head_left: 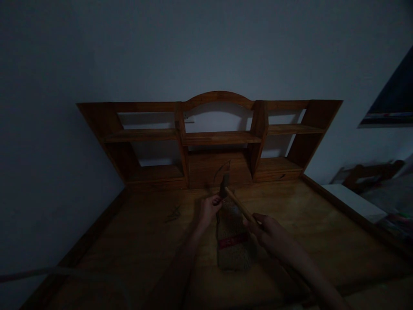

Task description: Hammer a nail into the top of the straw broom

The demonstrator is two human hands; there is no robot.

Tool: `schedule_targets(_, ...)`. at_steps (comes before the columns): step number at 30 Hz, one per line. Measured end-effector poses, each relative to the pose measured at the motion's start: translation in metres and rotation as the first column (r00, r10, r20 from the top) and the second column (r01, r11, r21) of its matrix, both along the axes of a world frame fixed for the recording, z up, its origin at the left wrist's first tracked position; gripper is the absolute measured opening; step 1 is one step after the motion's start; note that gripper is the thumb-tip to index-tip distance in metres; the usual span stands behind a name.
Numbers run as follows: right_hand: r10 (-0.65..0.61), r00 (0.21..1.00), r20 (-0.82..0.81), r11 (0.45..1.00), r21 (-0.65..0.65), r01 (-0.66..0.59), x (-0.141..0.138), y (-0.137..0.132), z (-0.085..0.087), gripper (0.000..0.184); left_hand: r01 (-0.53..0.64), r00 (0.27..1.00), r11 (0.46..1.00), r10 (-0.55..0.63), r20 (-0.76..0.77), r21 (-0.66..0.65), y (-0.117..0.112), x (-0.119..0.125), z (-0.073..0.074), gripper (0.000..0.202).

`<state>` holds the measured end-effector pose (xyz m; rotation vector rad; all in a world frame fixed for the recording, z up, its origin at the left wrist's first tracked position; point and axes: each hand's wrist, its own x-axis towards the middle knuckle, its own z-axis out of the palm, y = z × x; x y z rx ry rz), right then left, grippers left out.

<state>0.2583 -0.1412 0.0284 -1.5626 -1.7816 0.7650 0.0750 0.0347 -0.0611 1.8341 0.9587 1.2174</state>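
My right hand [266,232] grips the pale wooden handle of a hammer [240,204], whose dark head points away from me. Close by that head, my left hand [210,209] is closed in a pinch; what its fingertips hold is too dark to make out. Below both hands lies a flat, brownish, brush-like bundle [234,258] with a red band across it, flaring toward me. A thin curved strand [221,168] rises beyond the hammer head. Everything rests on or just above a wooden board [145,249].
A wooden headboard with open shelves [222,137] stands against the wall at the far end. Several small thin pieces [174,213] lie on the board at left. A raised rail [348,211] edges the right side, with a white surface [355,200] beyond. The room is dim.
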Motion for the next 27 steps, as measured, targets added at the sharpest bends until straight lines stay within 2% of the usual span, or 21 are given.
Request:
schedule_targets(4, -0.021, 0.995, 0.094, 0.999, -0.043, 0.026, 0.006, 0.0, -0.001, 0.04, -0.007, 1.0, 0.999, 0.007, -0.012, 0.052, 0.007, 0.0, -0.01, 0.018)
schedule_targets(9, -0.069, 0.993, 0.098, 0.995, -0.069, 0.076, 0.007, -0.003, 0.016, 0.043, -0.042, 0.998, 0.996, 0.046, -0.047, 0.085, 0.015, 0.002, -0.021, 0.017)
schedule_targets(14, -0.08, 0.99, 0.118, 0.992, -0.088, 0.09, 0.002, -0.003, 0.024, 0.044, -0.03, 0.999, 0.997, 0.032, -0.025, 0.076, 0.014, 0.002, -0.02, 0.017)
schedule_targets(22, -0.008, 0.988, 0.154, 0.991, -0.13, 0.028, 0.007, 0.0, 0.013, 0.041, -0.002, 1.0, 0.996, 0.003, -0.007, 0.09, 0.012, 0.001, -0.019, 0.017)
schedule_targets(27, -0.06, 0.99, 0.125, 0.989, -0.125, 0.075, 0.009, 0.001, 0.019, 0.044, -0.028, 0.999, 0.994, 0.032, -0.029, 0.104, 0.014, 0.001, -0.021, 0.017)
